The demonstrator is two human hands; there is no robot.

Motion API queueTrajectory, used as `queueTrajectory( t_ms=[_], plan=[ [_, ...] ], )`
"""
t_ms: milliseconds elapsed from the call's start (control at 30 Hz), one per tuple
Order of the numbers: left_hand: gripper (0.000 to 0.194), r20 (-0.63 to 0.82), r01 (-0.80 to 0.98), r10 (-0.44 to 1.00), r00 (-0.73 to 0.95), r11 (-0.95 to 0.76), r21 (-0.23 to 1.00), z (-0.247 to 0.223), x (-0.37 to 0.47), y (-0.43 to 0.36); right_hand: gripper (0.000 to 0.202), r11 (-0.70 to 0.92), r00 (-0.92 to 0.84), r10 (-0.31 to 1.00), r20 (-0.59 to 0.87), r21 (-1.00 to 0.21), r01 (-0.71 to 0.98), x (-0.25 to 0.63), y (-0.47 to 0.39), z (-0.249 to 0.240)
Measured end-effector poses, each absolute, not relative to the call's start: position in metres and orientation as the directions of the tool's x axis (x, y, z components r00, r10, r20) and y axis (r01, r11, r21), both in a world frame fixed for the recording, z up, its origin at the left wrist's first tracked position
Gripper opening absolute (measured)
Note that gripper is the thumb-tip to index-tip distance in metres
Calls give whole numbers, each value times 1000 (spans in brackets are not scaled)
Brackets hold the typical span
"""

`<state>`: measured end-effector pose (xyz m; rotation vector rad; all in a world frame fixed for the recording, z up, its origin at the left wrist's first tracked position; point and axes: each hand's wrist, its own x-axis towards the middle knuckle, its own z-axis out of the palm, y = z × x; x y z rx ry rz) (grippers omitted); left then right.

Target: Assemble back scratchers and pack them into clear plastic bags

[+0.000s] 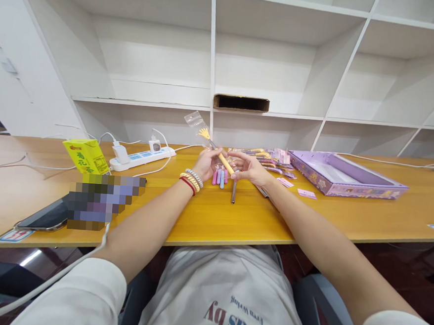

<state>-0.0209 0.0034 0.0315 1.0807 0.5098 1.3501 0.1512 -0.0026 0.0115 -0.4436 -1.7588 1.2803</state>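
Note:
A back scratcher (225,162) with a yellow hand-shaped head, a metal rod and a yellow handle slants up and left above the table. My left hand (206,164) is closed around it near the rod. My right hand (251,169) pinches the lower end of its handle. A clear plastic bag (194,120) shows around the yellow head. Beneath my hands lie pink and blue handles (222,178). A short metal tube (233,192) lies just below my right fingers. Beyond my right hand is a pile of packaged back scratchers (271,159), partly hidden by it.
At right stands a purple open box (360,190), with small pink cards (306,193) beside it. A white power strip (143,158), a yellow-green carton (86,156) and a dark phone (48,213) are at left. White shelves rise behind, holding a cardboard box (241,103).

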Motion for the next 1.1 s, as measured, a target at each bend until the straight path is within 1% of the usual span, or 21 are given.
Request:
queueTrajectory(
  t_ms=[133, 200, 300, 433, 533, 633, 700, 767, 833, 933, 1000, 1100],
  plan=[
    [17, 227, -527, 939, 257, -61, 848, 33, -22, 3, 80, 408, -524, 741, 421, -901, -146, 151, -3, 11],
    [18, 220, -528, 940, 260, -52, 847, 33, -22, 3, 81, 429, -518, 744, 421, -896, -113, 151, -3, 11],
    [17, 248, -525, 937, 246, -86, 847, 32, -22, 4, 83, 475, -509, 741, 438, -878, -64, 150, -4, 10],
    [16, 282, -527, 910, 304, -86, 845, 30, -21, 3, 81, 552, -477, 732, 487, -834, -5, 148, -6, 9],
    [18, 253, -505, 894, 369, -36, 863, 28, -21, 3, 71, 644, -427, 717, 551, -758, 104, 148, -7, 8],
    [20, 229, -466, 887, 401, -18, 884, 25, -21, 5, 61, 741, -391, 669, 632, -609, 282, 148, -9, 9],
    [23, 220, -448, 883, 414, -13, 894, 24, -22, 6, 60, 781, -413, 624, 663, -514, 355, 149, -10, 9],
    [26, 207, -428, 880, 428, -4, 904, 23, -22, 7, 63, 800, -436, 597, 674, -455, 392, 150, -10, 10],
    [28, 200, -414, 879, 432, -4, 910, 22, -22, 7, 65, 801, -428, 588, 686, -417, 430, 150, -10, 10],
    [29, 218, -414, 871, 440, -18, 910, 22, -22, 7, 61, 787, -384, 585, 715, -383, 484, 150, -10, 10],
    [27, 248, -423, 873, 420, -53, 905, 22, -23, 8, 56, 779, -366, 587, 722, -380, 499, 149, -10, 11],
    [23, 300, -446, 895, 329, -133, 885, 22, -22, 10, 48, 767, -325, 600, 731, -410, 494, 149, -9, 10]
  ],
)
